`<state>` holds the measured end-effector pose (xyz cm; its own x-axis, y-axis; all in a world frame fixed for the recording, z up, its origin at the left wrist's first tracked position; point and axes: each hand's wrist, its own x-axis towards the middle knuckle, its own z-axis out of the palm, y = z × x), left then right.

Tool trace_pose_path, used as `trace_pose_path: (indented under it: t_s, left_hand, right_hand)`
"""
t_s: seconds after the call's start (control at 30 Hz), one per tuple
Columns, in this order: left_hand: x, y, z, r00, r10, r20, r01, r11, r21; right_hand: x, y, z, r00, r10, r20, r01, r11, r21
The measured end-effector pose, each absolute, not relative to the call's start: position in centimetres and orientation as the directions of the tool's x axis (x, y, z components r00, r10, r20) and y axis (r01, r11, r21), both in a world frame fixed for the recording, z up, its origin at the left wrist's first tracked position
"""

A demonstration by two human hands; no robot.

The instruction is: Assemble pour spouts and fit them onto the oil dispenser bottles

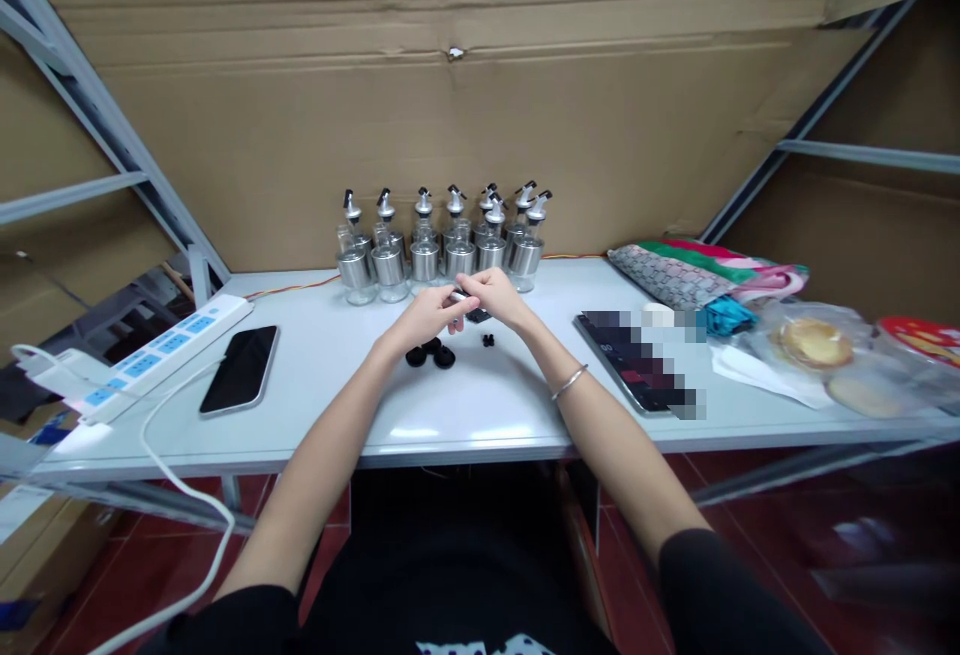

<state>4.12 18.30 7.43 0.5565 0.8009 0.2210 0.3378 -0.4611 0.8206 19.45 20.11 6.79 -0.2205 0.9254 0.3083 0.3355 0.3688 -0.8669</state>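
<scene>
My left hand (433, 316) and my right hand (493, 295) meet above the middle of the table, in front of the bottles. Both are closed around a small silver-and-black pourer spout (458, 296), mostly covered by my fingers. It resembles the spouts on the glass bottles (424, 260) with steel sleeves, several of which stand in rows behind my hands. Below my left hand lie several round black caps (444, 358). Some tiny black parts (488, 340) rest on the tabletop under my right hand.
On the left are a white power strip (172, 345), a phone (240, 369) and a white cable (193, 483). A tablet-like device (626, 365), partly blurred out, lies right. Beyond it are a patterned cloth bag (675, 277) and bagged food (814, 347). Cardboard (480, 135) walls the back.
</scene>
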Motion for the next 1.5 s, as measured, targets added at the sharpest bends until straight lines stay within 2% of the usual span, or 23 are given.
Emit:
trace_pose_path:
  t_s: [0.2,0.33,0.4,0.5,0.57,0.63,0.7,0.77,0.83,0.9,0.97,1.03,1.13,1.27,1.4,1.5]
  left_hand:
    - [4.5,18.7,7.2,0.603,0.79,0.114,0.093,-0.212,0.973]
    - [4.3,18.7,7.4,0.713,0.702,0.009,-0.069,0.058,0.996]
    - [4.0,18.6,7.7,0.766,0.641,-0.042,-0.098,0.182,0.978]
    - [3.8,18.4,7.9,0.8,0.593,-0.092,-0.093,0.274,0.957]
    - [4.0,18.4,7.7,0.768,0.636,-0.08,-0.097,0.239,0.966]
    - [4.4,18.5,7.2,0.673,0.739,-0.021,-0.094,0.113,0.989]
    - [4.6,18.8,6.7,0.526,0.845,0.1,-0.02,-0.106,0.994]
    - [4.6,19.2,6.2,0.393,0.876,0.28,0.142,-0.359,0.922]
    - [4.2,19.7,5.9,0.313,0.821,0.478,0.298,-0.562,0.771]
    - [3.5,20.0,5.8,0.293,0.724,0.624,0.402,-0.686,0.607]
    - [2.9,20.3,5.8,0.322,0.642,0.696,0.463,-0.748,0.475]
    - [2.5,20.5,5.9,0.363,0.606,0.708,0.484,-0.772,0.412]
    - [2.3,20.4,6.2,0.366,0.629,0.686,0.463,-0.762,0.453]
    - [2.4,20.4,6.5,0.294,0.726,0.622,0.382,-0.686,0.619]
    - [2.7,20.7,6.3,0.222,0.834,0.506,0.193,-0.546,0.815]
    - [2.8,20.7,6.3,0.217,0.889,0.402,0.059,-0.423,0.904]
  right_hand:
    - [18.9,20.1,6.8,-0.177,0.917,0.357,0.317,0.396,-0.862]
    - [18.5,19.7,7.0,-0.174,0.895,0.41,0.259,0.443,-0.858]
    - [18.3,19.3,7.1,-0.13,0.86,0.493,0.29,0.508,-0.811]
    - [18.1,19.0,7.1,-0.084,0.755,0.65,0.42,0.619,-0.664]
    - [18.2,18.9,7.1,-0.09,0.719,0.689,0.468,0.642,-0.608]
    - [18.5,18.9,7.1,-0.092,0.738,0.668,0.461,0.626,-0.628]
    - [18.7,19.0,7.2,-0.094,0.784,0.614,0.435,0.587,-0.683]
    - [18.9,19.2,7.2,-0.085,0.819,0.567,0.414,0.547,-0.728]
    - [19.1,19.6,7.1,-0.069,0.848,0.525,0.404,0.505,-0.762]
    - [19.1,20.1,6.8,-0.083,0.882,0.463,0.358,0.46,-0.813]
    - [19.3,20.6,6.5,-0.145,0.908,0.392,0.255,0.417,-0.872]
    - [19.4,20.9,6.4,-0.212,0.913,0.348,0.137,0.38,-0.915]
    - [19.5,20.9,6.3,-0.256,0.916,0.309,0.032,0.327,-0.944]
    - [19.6,20.6,6.6,-0.254,0.923,0.289,-0.034,0.291,-0.956]
    - [19.5,20.2,6.8,-0.244,0.919,0.311,-0.06,0.306,-0.95]
    - [19.4,20.1,7.0,-0.224,0.914,0.337,-0.078,0.328,-0.941]
